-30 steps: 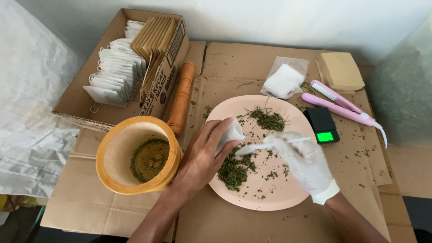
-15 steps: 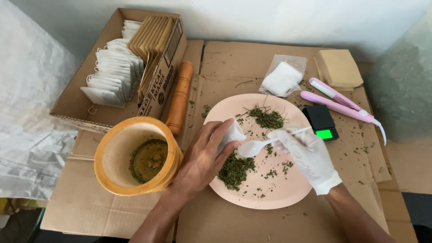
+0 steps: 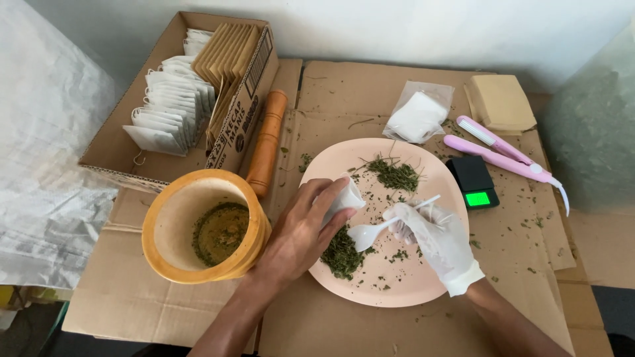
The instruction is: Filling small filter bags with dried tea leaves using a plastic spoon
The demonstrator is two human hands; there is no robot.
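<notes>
Cardboard point(image 3: 370, 92) underneath; left hand point(image 3: 301, 235) half hides white sachet point(image 3: 345, 198)

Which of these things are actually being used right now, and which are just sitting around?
In use:
left hand holding a small white bag
gloved right hand with white spoon
dried herbs
pink plate

Lying about:
wooden mortar
pestle
pocket scale
pink sealer
box of bags

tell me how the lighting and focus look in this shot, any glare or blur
Head view: soft, even daylight with faint shadows under the left hand and the gloved right hand; no harsh glare, only the small scale screen glows green; the pink plate and white spoon look sharp, while the frame edges bend slightly.
</notes>
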